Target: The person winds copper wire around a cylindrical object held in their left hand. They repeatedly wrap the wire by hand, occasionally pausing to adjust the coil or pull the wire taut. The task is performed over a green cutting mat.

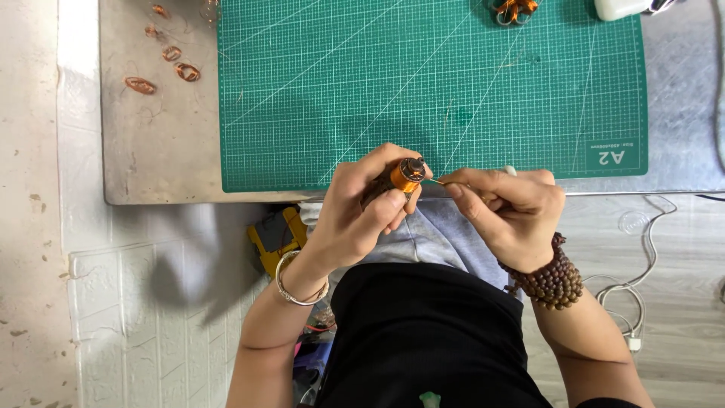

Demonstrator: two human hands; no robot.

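— What colours sit up top?
— A green cutting mat [430, 91] ruled with a pale grid and diagonal lines, on a dull grey desk [158, 151].
— And the small part?
— An orange coil [408, 175] with a dark cap; copper-coloured wire loops [162, 64] lie scattered.
— Anything worn?
— Brown bead bracelets [551, 278], a silver bangle [296, 283], a black top [423, 340].

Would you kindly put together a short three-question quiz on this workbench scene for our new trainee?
1. True or false: the left hand holds a small motor part wound with copper wire.
2. What do the right hand fingers pinch?
A. a thin wire strand
B. a screwdriver
C. a brush
3. Where do the loose copper coils lie: on the green cutting mat or beside it?

Key: 1 true; 2 A; 3 beside it, on the grey table.
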